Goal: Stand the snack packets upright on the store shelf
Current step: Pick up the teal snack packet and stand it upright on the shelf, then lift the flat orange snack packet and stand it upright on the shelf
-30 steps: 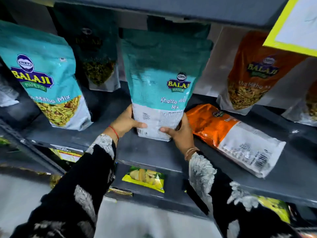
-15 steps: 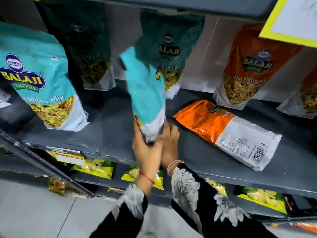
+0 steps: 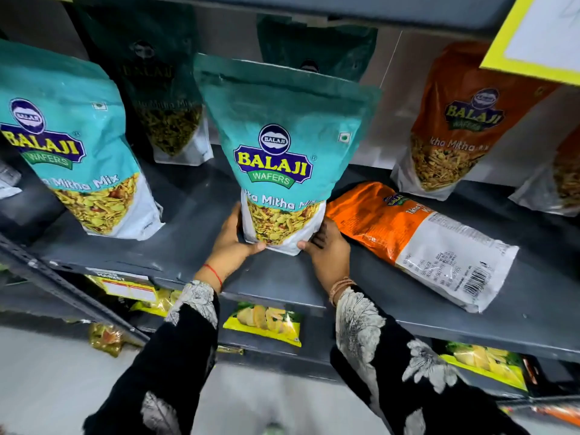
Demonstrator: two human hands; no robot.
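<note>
Upright on grey shelf (image 3: 175, 246) — teal packet (image 3: 282, 158), both hands (image 3: 230, 243) (image 3: 326, 249) gripping — floor perhaps tiled

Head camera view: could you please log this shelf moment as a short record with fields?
held packet: teal packet, upright, front label facing out
left hand: grips its lower left edge
right hand: grips its lower right corner
lying flat: orange packet, just right of the held one
upright already: second teal packet at left, orange packet at back right
surface: grey shelf
left to do: stand the flat orange packet
</note>
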